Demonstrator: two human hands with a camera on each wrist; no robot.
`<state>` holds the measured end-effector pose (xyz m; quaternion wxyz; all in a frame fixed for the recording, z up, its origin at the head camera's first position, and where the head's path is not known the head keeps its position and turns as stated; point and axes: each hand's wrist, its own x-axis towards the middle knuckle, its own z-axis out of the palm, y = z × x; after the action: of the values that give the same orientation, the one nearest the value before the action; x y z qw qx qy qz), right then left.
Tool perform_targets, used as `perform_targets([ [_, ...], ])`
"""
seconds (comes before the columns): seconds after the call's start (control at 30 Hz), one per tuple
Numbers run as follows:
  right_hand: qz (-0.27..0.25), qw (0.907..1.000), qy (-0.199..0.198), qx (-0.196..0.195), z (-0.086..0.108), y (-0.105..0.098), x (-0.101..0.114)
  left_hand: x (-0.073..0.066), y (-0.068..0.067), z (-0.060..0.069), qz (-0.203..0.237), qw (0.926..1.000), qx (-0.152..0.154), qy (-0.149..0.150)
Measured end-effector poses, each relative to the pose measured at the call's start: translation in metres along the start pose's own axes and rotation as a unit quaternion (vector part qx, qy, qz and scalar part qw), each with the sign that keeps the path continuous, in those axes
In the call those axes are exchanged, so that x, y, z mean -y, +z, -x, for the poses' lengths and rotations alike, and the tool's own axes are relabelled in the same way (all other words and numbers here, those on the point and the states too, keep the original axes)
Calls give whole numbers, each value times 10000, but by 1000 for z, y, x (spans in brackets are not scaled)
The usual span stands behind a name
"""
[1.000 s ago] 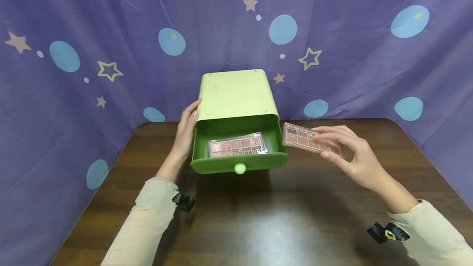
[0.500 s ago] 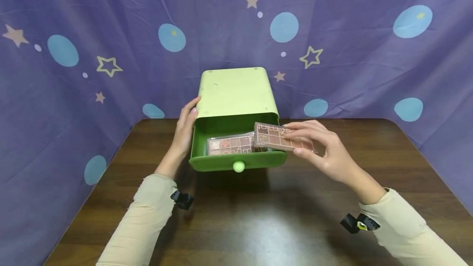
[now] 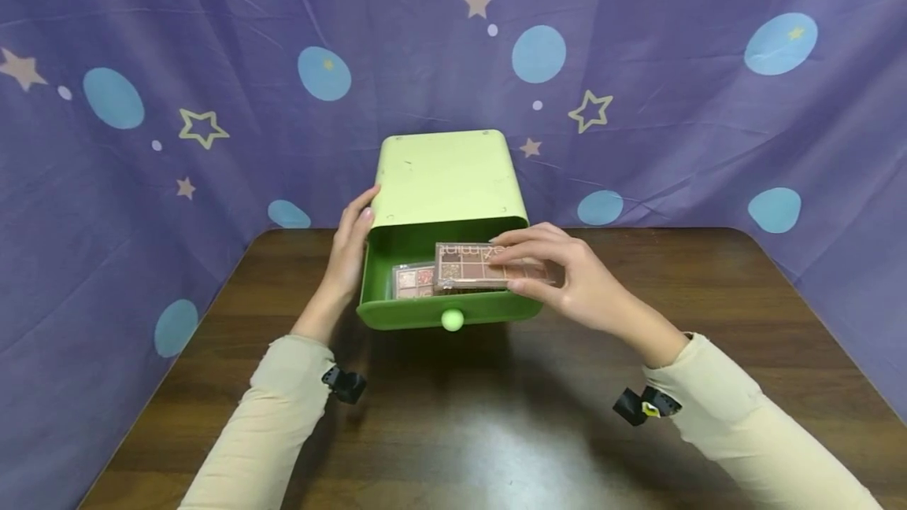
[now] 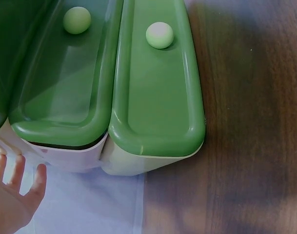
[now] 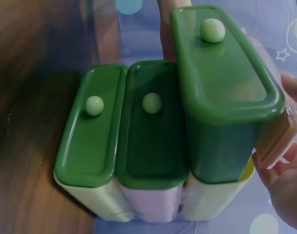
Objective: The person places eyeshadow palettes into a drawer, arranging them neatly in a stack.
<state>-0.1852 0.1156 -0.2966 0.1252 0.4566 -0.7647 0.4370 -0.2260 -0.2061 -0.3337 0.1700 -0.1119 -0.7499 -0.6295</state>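
My right hand (image 3: 577,278) pinches a clear-lidded eyeshadow palette (image 3: 460,267) between thumb and fingers, over the pulled-out top drawer (image 3: 411,315). The drawer is dark green with a round light-green knob (image 3: 453,320). Under the held one, a second eyeshadow palette (image 3: 407,282) lies inside, mostly covered. My left hand (image 3: 345,250) rests its fingers against the left side of the pale green drawer unit (image 3: 448,179). In the left wrist view, that hand's fingers (image 4: 37,183) are spread. The right wrist view has the held palette's edge (image 5: 275,141) beside the drawer front.
Below the open drawer, the wrist views show two more green drawer fronts, a middle one (image 5: 150,141) and a bottom one (image 5: 87,146), both pushed in. The unit stands on a dark wooden table (image 3: 453,431). A purple patterned curtain (image 3: 425,38) hangs behind.
My right hand has carried the palette leftward from beside the drawer to over it, covering more of the palette inside. My left hand has stayed on the unit's side.
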Motion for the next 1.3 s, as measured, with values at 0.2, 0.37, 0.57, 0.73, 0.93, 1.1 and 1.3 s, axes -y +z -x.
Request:
perform_targets([
  [0.2, 87, 9989, 238, 395, -19, 9, 2, 0, 0, 0, 15, 10000, -4, 14],
  [0.37, -5, 9977, 393, 555, -30, 15, 4, 0, -1, 0, -15, 10000, 9, 29],
  [0.57, 124, 9963, 386, 752, -42, 19, 4, 0, -2, -2, -59, 10000, 20, 70],
  [0.73, 179, 9920, 534, 1131, -47, 20, 1, 0, -2, -1, -43, 10000, 26, 38],
  [0.93, 220, 9885, 458, 1421, -51, 19, 0, -1, -1, 0, -45, 10000, 30, 17],
  [1.1, 22, 9884, 581, 1404, -51, 18, 2, -2, -2, 1, -18, 10000, 6, -84],
  [1.3, -48, 9972, 369, 643, -44, 12, 7, -2, -2, -1, -9, 9999, 15, -123],
])
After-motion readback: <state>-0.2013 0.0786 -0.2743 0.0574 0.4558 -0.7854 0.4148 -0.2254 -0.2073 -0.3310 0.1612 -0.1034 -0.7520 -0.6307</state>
